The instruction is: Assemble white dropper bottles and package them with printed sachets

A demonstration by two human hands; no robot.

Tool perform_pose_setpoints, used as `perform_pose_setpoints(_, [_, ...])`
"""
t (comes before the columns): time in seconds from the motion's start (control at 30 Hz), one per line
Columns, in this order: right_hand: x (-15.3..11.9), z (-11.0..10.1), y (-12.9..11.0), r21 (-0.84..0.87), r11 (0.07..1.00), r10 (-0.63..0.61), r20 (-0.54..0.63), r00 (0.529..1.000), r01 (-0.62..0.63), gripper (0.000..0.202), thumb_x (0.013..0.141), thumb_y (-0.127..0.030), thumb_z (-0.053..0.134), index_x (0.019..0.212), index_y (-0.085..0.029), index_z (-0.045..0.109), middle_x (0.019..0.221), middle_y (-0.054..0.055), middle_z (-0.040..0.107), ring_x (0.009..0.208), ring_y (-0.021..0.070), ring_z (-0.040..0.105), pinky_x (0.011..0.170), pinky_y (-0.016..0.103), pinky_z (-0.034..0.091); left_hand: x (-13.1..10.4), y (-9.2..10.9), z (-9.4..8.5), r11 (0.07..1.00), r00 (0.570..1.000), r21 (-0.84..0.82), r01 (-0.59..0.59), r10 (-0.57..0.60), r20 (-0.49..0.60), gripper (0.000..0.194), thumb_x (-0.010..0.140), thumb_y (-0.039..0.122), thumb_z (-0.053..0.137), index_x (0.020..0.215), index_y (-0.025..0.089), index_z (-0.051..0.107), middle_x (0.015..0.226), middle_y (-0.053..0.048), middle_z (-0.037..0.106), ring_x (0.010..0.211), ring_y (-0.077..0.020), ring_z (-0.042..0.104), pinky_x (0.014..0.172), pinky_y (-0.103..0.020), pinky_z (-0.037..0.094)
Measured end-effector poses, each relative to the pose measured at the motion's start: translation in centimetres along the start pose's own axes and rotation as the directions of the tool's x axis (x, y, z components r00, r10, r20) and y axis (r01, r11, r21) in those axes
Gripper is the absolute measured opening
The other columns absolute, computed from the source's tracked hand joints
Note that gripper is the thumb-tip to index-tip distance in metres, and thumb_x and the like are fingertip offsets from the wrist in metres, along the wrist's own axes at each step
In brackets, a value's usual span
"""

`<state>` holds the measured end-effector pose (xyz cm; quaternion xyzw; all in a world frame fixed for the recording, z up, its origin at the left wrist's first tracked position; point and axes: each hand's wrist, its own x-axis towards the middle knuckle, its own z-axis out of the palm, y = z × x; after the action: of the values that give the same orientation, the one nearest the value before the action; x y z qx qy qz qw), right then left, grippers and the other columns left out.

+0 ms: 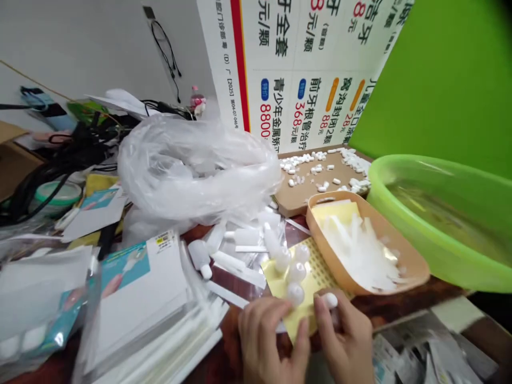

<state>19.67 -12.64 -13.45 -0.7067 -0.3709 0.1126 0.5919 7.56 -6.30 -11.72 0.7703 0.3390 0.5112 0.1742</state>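
Your right hand [347,337] pinches a white cap [330,300]; your left hand [266,333], fingers parted, could knock away translucent bulbs [297,272] just beyond.

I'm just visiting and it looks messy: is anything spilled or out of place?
Dark cables lie tangled at the left, and white pieces lie scattered across the brown board like a spill, though perhaps deliberately.

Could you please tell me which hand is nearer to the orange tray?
Right. The right hand is just in front of the orange tray; the left hand is farther off, to the left of the right one.
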Motion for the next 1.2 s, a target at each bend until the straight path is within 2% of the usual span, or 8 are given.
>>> perform_pose_setpoints(0.1, [-0.4,-0.3,-1.4,0.105,0.990,0.096,-0.033,0.995,-0.092,0.026,0.082,-0.034,0.067,0.065,-0.017,0.058,0.051,-0.005,0.046,0.044,0.0073,0.039,0.044,0.021,0.029,0.3,0.2,-0.1,0.999,0.998,0.010,0.034,-0.034,0.057,0.029,0.085,0.023,0.069,0.110,0.020,0.054,0.098,-0.009,0.063,0.091,-0.0267,0.063,0.077,-0.042,0.055])
perform_pose_setpoints(0.27, [0.9,-0.4,-2.7,0.317,0.935,0.171,-0.008,0.985,-0.160,0.039,0.078,-0.049,0.072,0.064,-0.016,0.056,0.051,-0.006,0.043,0.047,0.0069,0.037,0.043,0.019,0.029,1.2,0.5,0.2,1.000,0.979,0.004,0.001,-0.002,0.203,0.034,0.087,0.023,0.065,0.117,0.021,0.050,0.102,-0.010,0.063,0.093,-0.0288,0.065,0.078,-0.047,0.058])
perform_pose_setpoints(0.43, [0.4,-1.2,-3.6,0.536,0.776,0.301,0.146,0.942,-0.332,0.047,0.087,-0.061,0.056,0.092,-0.015,0.065,0.046,-0.013,0.023,0.035,0.0046,0.017,0.031,0.017,0.018,1.5,1.1,-0.4,1.000,0.961,-0.013,0.022,-0.018,0.275,0.023,0.093,0.021,0.057,0.115,0.020,0.051,0.099,-0.009,0.063,0.092,-0.0263,0.067,0.076,-0.042,0.059])
perform_pose_setpoints(0.6, [0.1,-1.1,-4.7,0.575,0.699,0.331,0.266,0.905,-0.425,0.058,0.085,-0.054,0.066,0.122,-0.009,0.063,0.046,-0.012,0.031,0.036,0.0032,0.020,0.032,0.015,0.018,1.4,0.7,-0.6,0.998,0.949,-0.064,-0.001,0.021,0.314,0.021,0.093,0.020,0.058,0.114,0.021,0.056,0.102,-0.010,0.068,0.095,-0.0270,0.069,0.078,-0.042,0.059])
perform_pose_setpoints(0.73, [-0.3,-1.0,-4.8,0.596,0.659,0.291,0.360,0.886,-0.459,0.061,0.087,-0.052,0.065,0.130,-0.009,0.061,0.042,-0.011,0.037,0.033,0.0021,0.022,0.032,0.015,0.014,1.3,0.0,-0.6,0.986,0.934,-0.159,-0.046,0.099,0.342,0.026,0.093,0.019,0.058,0.118,0.023,0.055,0.104,-0.009,0.072,0.095,-0.0251,0.071,0.078,-0.037,0.060])
perform_pose_setpoints(0.9, [-0.4,-1.3,-4.3,0.700,0.350,0.184,0.600,0.779,-0.622,0.053,0.093,-0.056,0.053,0.128,-0.018,0.064,0.037,-0.011,0.034,0.026,0.0012,0.020,0.034,0.015,0.016,2.0,0.2,-1.2,0.964,0.917,-0.265,-0.020,0.123,0.380,0.025,0.093,0.015,0.048,0.116,0.023,0.057,0.099,-0.006,0.069,0.093,-0.0216,0.069,0.078,-0.032,0.058])
perform_pose_setpoints(0.97, [-0.3,-1.2,-4.3,0.726,0.275,0.173,0.607,0.776,-0.630,0.049,0.095,-0.054,0.052,0.130,-0.021,0.062,0.038,-0.012,0.034,0.025,0.0009,0.020,0.035,0.014,0.018,2.2,0.4,-1.6,0.956,0.919,-0.291,0.036,0.083,0.386,0.027,0.093,0.015,0.047,0.117,0.023,0.056,0.101,-0.005,0.067,0.094,-0.0205,0.068,0.080,-0.031,0.057])
perform_pose_setpoints(1.2, [-0.3,-0.7,-5.4,0.608,0.427,0.272,0.619,0.737,-0.669,0.064,0.088,-0.054,0.063,0.136,-0.013,0.055,0.040,-0.011,0.039,0.028,0.0018,0.022,0.031,0.013,0.019,2.2,0.0,-2.2,0.905,0.912,-0.418,0.077,0.105,0.396,0.025,0.088,0.014,0.054,0.110,0.023,0.061,0.092,-0.002,0.063,0.082,-0.0177,0.065,0.070,-0.028,0.056])
